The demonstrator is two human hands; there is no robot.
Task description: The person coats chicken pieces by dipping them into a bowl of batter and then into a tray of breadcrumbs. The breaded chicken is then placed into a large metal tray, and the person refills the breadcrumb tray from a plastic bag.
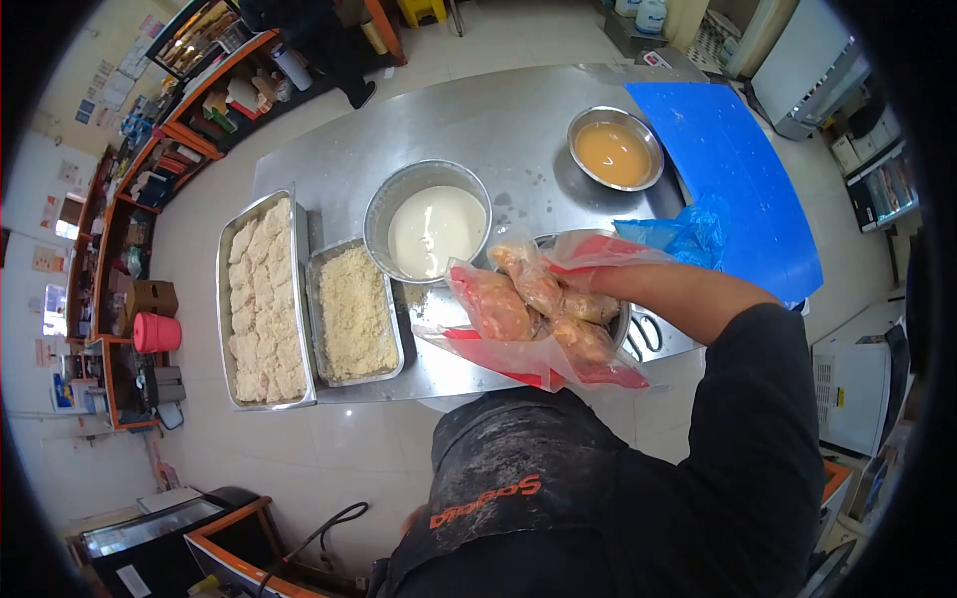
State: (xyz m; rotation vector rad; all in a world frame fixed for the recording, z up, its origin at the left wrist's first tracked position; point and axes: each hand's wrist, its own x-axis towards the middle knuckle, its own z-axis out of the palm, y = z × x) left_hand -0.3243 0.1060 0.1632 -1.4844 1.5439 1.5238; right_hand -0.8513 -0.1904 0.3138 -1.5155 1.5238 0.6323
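Steel worktop (339, 130) bears an open bag of raw meat

Near its front edge, raw meat pieces (493, 304) lie in a red-and-clear plastic bag (469, 344) set over a metal bowl (624, 327). The person's right hand (596, 280) reaches inside; plastic and meat hide its fingers, so their opening and any hold cannot be told. The left hand cannot be seen.

Black-looped handles (648, 334) lie just beside the bowl, and a crumpled blue bag (698, 235) sits behind the forearm. Left of the meat stand a round pot (382, 244) of whitish liquid, a tray (397, 361) of pale crumbs and a longer tray (301, 239) of coated pieces. Farther back, a bowl of orange-brown liquid (612, 154) stands near a blue sheet (743, 169).
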